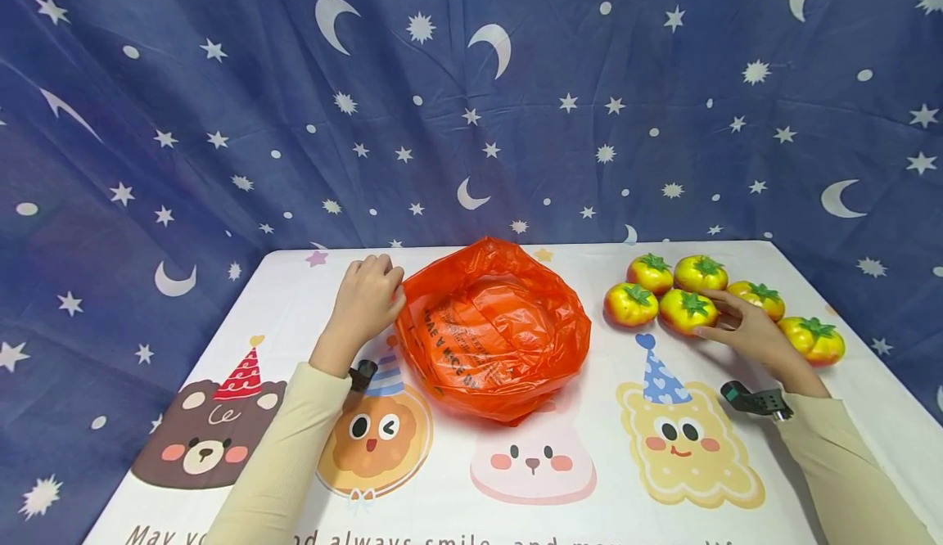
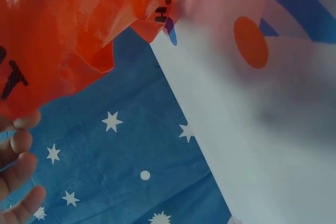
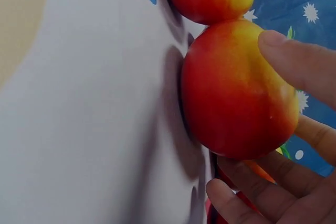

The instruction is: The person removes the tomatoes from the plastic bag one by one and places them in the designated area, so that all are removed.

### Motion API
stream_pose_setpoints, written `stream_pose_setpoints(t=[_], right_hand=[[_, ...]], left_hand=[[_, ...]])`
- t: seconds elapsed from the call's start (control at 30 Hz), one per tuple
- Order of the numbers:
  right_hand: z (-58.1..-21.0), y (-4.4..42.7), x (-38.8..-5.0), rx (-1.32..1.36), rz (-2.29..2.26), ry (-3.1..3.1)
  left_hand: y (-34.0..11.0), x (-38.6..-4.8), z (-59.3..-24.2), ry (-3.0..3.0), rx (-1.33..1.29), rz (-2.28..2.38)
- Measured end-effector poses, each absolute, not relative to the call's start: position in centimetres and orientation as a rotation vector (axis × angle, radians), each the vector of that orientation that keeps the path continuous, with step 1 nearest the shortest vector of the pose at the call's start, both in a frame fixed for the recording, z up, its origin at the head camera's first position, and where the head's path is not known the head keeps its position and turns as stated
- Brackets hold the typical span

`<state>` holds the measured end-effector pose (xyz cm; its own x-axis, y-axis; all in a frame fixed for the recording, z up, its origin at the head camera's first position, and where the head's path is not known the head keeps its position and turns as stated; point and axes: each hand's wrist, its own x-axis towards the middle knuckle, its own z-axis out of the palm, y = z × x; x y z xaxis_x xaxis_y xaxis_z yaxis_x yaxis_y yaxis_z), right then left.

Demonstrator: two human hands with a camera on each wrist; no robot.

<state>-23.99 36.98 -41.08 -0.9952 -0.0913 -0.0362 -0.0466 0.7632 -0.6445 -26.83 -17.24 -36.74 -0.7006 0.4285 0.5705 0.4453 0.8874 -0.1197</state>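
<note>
An orange-red plastic bag [image 1: 508, 324] with dark print stands on the table, its mouth spread wide. My left hand [image 1: 366, 299] pinches its left rim with curled fingers; the left wrist view shows the fingertips [image 2: 21, 142] at the edge of the bag [image 2: 58, 35], and the thumb is hidden there. At the right, my right hand [image 1: 747, 332] grips a yellow-red tomato [image 1: 688, 313] with a green leafy top. In the right wrist view, the thumb lies on one side of this tomato [image 3: 236, 93] and the fingers [image 3: 262, 187] reach around the other.
Several more tomatoes surround the gripped one, among them one at its left [image 1: 630, 305], one behind [image 1: 700, 272] and one at the far right [image 1: 812, 340]. A white cloth [image 1: 442, 479] with cartoon prints covers the table. Behind it hangs a blue star-patterned curtain [image 1: 442, 177].
</note>
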Motion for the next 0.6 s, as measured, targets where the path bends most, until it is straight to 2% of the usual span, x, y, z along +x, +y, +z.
stream_pose_setpoints(t=[0.6], right_hand=[[-39.0,37.2,-23.6,-0.172,-1.087,2.91]], left_hand=[[-16.9,-26.7,-36.1,-2.491,-0.586,-0.015]])
